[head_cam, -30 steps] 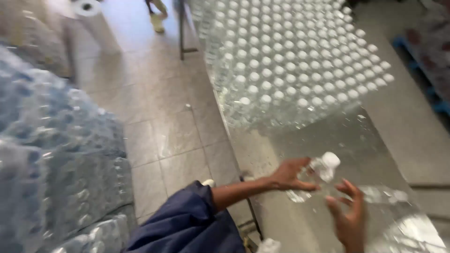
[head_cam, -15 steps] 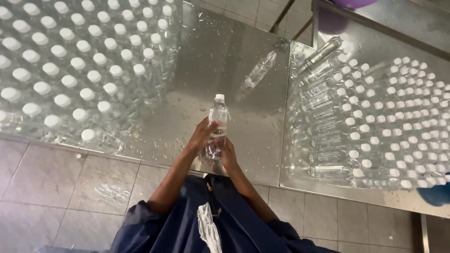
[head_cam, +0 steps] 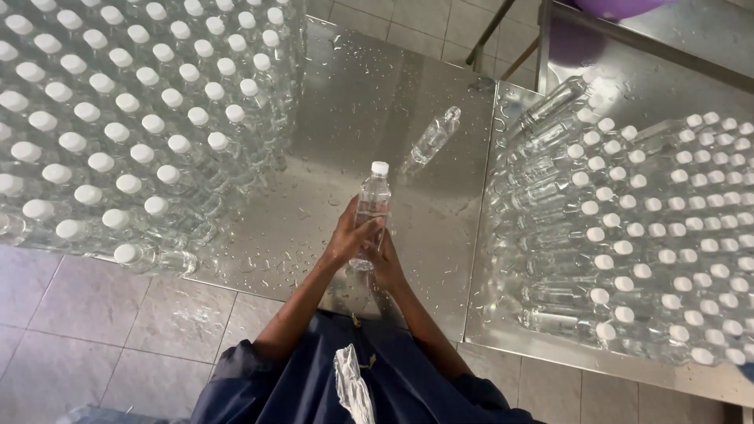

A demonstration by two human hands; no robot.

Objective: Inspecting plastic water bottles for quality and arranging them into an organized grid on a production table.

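I hold a clear plastic water bottle (head_cam: 372, 202) with a white cap upright over the wet steel table (head_cam: 353, 110). My left hand (head_cam: 351, 235) wraps its lower body from the left. My right hand (head_cam: 386, 263) grips its base from the right. Both hands touch the bottle and each other. A second clear bottle (head_cam: 433, 137), with no white cap showing, lies on its side on the table beyond the held one.
Several upright white-capped bottles (head_cam: 133, 118) crowd the table's left side. Another dense batch (head_cam: 652, 235) stands on the adjoining steel table at right, with some lying flat (head_cam: 550, 106) at its far edge. Grey floor tiles (head_cam: 102, 345) lie below. A crumpled wrapper (head_cam: 351, 385) rests on my blue clothing.
One second ago the view faced another way, hands apart around a tilted bottle. Since half a second ago the bottle stays upright in both hands; little else differs.
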